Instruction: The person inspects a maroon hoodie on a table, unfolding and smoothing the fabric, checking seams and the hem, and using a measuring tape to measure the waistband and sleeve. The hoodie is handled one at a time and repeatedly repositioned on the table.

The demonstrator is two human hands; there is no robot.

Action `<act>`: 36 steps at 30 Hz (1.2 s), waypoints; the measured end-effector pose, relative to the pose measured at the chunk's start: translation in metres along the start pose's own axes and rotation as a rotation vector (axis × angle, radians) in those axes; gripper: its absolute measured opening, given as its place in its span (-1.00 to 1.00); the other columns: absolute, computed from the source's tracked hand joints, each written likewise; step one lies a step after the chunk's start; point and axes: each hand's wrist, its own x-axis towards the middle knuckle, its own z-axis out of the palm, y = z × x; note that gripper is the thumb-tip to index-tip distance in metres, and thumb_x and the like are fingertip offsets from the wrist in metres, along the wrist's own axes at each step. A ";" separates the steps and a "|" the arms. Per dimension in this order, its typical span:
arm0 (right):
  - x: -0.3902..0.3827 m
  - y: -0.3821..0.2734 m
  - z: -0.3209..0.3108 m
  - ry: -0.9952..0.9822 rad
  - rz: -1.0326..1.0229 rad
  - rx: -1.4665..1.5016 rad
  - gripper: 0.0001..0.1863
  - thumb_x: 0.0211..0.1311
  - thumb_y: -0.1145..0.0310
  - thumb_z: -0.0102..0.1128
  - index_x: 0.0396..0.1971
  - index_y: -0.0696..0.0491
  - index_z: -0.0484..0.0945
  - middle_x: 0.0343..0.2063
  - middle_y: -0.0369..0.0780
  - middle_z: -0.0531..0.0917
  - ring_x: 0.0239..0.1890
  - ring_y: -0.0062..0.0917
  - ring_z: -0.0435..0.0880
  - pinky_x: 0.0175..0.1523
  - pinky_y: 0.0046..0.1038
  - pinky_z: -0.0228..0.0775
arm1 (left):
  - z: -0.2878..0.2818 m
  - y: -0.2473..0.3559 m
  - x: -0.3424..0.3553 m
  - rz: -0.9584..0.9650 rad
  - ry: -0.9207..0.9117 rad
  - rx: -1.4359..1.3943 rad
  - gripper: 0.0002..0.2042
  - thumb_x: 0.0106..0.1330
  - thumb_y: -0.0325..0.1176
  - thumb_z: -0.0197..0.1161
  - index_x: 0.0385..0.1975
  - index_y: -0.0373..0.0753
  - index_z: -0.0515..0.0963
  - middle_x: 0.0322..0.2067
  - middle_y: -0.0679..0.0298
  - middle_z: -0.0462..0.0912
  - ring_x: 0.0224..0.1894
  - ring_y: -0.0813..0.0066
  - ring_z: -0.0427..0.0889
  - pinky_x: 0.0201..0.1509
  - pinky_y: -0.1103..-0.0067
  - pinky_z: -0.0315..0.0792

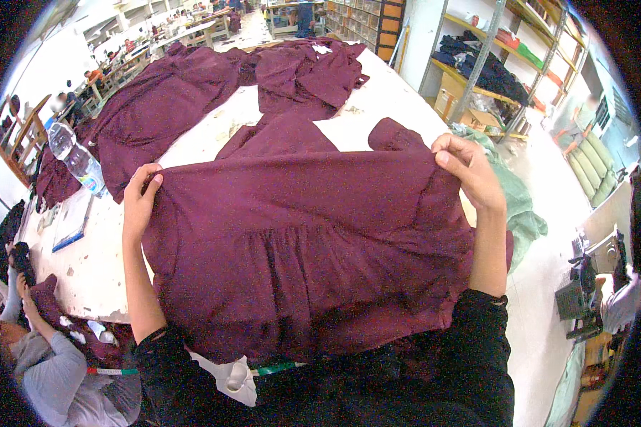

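Note:
A maroon garment with a gathered, pleated section at its middle is held up in front of me, its upper edge stretched almost straight. My left hand pinches that edge at the left corner, fingers closed on the cloth. At the right corner, my right hand grips the same edge between thumb and fingers. The cloth hides much of the white worktable behind it. More maroon pieces lie heaped on the far part of the table.
A plastic bottle and clipboard lie at left. Beside me at lower left, a co-worker handles cloth. Metal shelving holds fabric; green cloth hangs by the table's right. A person is at far right; others work behind.

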 end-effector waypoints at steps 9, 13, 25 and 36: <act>-0.006 0.010 0.007 0.355 -0.167 -0.484 -0.86 -0.02 0.41 0.26 -0.47 0.14 0.55 -0.44 -0.28 0.60 -0.29 -0.60 0.54 -0.10 -0.55 0.31 | -0.007 0.005 -0.006 0.040 -0.055 -0.075 -0.88 0.12 -0.44 0.10 -0.43 -0.37 0.42 -0.39 0.28 0.47 -0.23 0.48 0.42 -0.05 0.60 0.23; -0.004 0.032 0.002 0.437 -0.148 -0.327 -0.89 0.01 0.46 0.24 -0.44 0.14 0.54 -0.45 -0.30 0.58 -0.33 -0.63 0.53 -0.14 -0.61 0.32 | -0.024 0.013 -0.015 -0.018 -0.197 -0.214 -0.88 0.14 -0.42 0.09 -0.48 -0.35 0.39 -0.45 0.32 0.39 -0.27 0.52 0.37 -0.07 0.64 0.20; 0.129 0.014 -0.070 0.130 -0.065 -0.740 -0.68 0.07 0.21 0.16 -0.26 0.13 0.55 -0.33 -0.20 0.63 -0.27 -0.52 0.57 -0.08 -0.51 0.33 | -0.014 0.054 -0.002 -0.235 -0.257 -0.353 -0.80 0.18 -0.21 0.08 -0.42 -0.23 0.40 -0.40 0.42 0.35 -0.29 0.61 0.29 -0.10 0.66 0.16; 0.033 -0.037 0.121 -0.467 -0.523 -0.475 -0.86 -0.01 0.44 0.13 -0.43 0.16 0.47 -0.45 -0.12 0.50 -0.32 -0.23 0.52 -0.20 -0.33 0.36 | 0.128 0.183 -0.122 -0.821 -0.300 -1.874 -0.93 0.27 -0.43 0.09 -0.46 -0.13 0.38 -0.43 0.43 0.55 -0.36 0.57 0.60 -0.17 0.59 0.50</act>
